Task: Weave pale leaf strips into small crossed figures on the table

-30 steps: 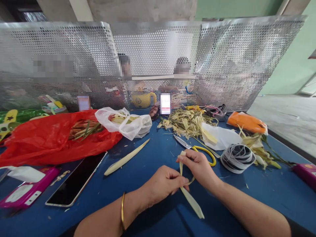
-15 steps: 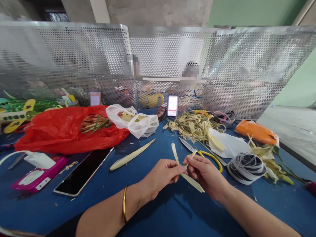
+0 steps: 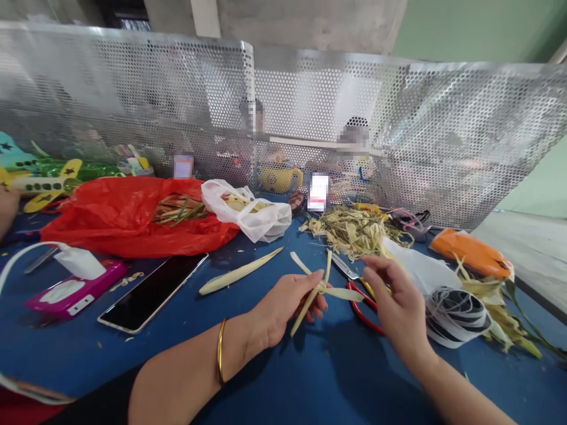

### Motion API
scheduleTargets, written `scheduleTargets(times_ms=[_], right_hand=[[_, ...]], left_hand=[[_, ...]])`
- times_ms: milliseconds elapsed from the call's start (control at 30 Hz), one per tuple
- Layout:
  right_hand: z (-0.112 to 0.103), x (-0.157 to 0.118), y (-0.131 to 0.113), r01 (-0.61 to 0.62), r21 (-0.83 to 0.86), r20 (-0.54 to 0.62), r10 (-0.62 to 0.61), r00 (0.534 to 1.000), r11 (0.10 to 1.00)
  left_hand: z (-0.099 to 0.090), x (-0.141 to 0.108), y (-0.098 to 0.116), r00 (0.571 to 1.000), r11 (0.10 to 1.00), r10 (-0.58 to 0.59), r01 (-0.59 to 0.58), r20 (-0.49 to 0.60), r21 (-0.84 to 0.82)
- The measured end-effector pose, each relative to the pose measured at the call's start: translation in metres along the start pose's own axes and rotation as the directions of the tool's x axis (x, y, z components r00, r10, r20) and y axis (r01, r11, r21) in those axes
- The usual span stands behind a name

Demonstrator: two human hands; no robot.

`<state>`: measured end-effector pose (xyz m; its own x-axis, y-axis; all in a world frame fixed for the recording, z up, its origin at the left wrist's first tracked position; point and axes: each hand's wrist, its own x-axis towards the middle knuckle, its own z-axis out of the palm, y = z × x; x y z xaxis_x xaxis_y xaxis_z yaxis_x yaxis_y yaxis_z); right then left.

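Observation:
My left hand (image 3: 292, 304) pinches crossed strips of pale dried corn husk (image 3: 343, 293) between thumb and fingers. The strips meet at a small knot-like crossing by the thumb tip, and their ends stick out several ways. To the right, my right hand (image 3: 398, 301) hovers apart from them, its fingers loosely bent with nothing visible in them. Scissors (image 3: 347, 269) with one red and one yellow handle lie on the table, the handles partly hidden by my right hand. A longer whole husk piece (image 3: 239, 273) rests left of my left hand.
On the blue table (image 3: 177, 366) lie a black-screened phone (image 3: 153, 292), a magenta power strip (image 3: 71, 292) and a red bag (image 3: 101, 215). A husk heap (image 3: 358, 230), a ribbon roll (image 3: 456, 319) and an orange packet (image 3: 469, 254) sit rightward. Perforated metal panels (image 3: 301, 88) stand behind.
My right hand has let go of the husk strips and moved right. The strips have turned in my left hand. The scissors' red handle now shows. The whole view has shifted slightly.

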<state>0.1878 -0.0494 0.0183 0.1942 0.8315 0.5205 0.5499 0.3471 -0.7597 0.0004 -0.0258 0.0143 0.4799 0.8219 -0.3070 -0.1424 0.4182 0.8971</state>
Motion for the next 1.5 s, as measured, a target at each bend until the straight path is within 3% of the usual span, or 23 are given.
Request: scheduleTargets(times_ms=[33,67,133,200,233,300,433,633,900,967,1067,1133,1233,1367,1500], right_hand=[[-0.001,-0.003,-0.002,0.201,-0.108,0.064,-0.195,0.979,0.974],[0.000,-0.008,-0.005,0.398,-0.174,0.176,-0.369,0.913,0.901],[0.005,-0.016,-0.009,0.693,-0.202,0.421,-0.577,0.700,0.692],[0.012,-0.023,-0.011,0.812,-0.209,0.570,-0.607,0.553,0.544],[0.016,-0.025,-0.011,0.837,-0.222,0.608,-0.600,0.519,0.499],[0.022,-0.027,-0.010,0.859,-0.258,0.645,-0.583,0.494,0.442],[0.025,-0.028,-0.007,0.859,-0.292,0.692,-0.528,0.493,0.420],[0.021,-0.033,-0.009,0.747,-0.140,0.629,-0.524,0.574,0.650],[0.019,-0.038,-0.012,0.772,-0.067,0.586,-0.601,0.543,0.633],[0.015,-0.031,-0.011,0.765,-0.147,0.501,-0.620,0.604,0.627],[0.010,-0.020,-0.006,0.656,-0.417,0.343,-0.560,0.754,0.628],[0.010,-0.015,-0.001,0.595,-0.509,0.356,-0.478,0.803,0.622],[0.015,-0.016,0.002,0.606,-0.480,0.449,-0.415,0.791,0.635],[0.017,-0.023,-0.008,0.611,-0.392,0.491,-0.405,0.771,0.688],[0.014,-0.027,-0.018,0.568,-0.297,0.507,-0.378,0.775,0.768]], left_hand=[[-0.001,0.000,0.001,1.000,0.999,-0.006,0.006,0.003,-0.038],[-0.002,0.001,0.002,1.000,0.998,-0.012,0.012,0.000,-0.066],[-0.002,0.001,0.002,1.000,0.996,-0.019,0.018,-0.011,-0.086],[-0.002,0.002,0.001,1.000,0.997,-0.011,0.010,-0.020,-0.071],[-0.002,0.002,0.000,1.000,0.998,-0.004,0.003,-0.019,-0.057],[-0.001,0.003,-0.002,1.000,0.999,0.010,-0.010,-0.013,-0.043],[0.000,0.006,-0.006,1.000,0.998,0.018,-0.019,-0.022,-0.051],[0.004,0.002,-0.005,0.998,0.998,0.016,-0.020,-0.065,-0.055],[0.001,0.003,-0.003,1.000,0.998,-0.014,0.013,-0.019,-0.064],[-0.003,0.004,0.001,1.000,0.998,-0.018,0.017,-0.013,-0.061],[-0.004,0.002,0.007,1.000,0.997,-0.007,0.009,0.029,-0.072],[-0.004,0.000,0.008,0.999,0.996,-0.023,0.027,0.046,-0.085],[-0.002,0.000,0.005,0.999,0.998,-0.043,0.043,0.022,-0.036],[-0.003,0.004,-0.002,0.999,0.995,0.031,-0.028,-0.020,0.100],[-0.005,0.006,-0.002,1.000,0.999,0.005,-0.005,0.001,0.054]])
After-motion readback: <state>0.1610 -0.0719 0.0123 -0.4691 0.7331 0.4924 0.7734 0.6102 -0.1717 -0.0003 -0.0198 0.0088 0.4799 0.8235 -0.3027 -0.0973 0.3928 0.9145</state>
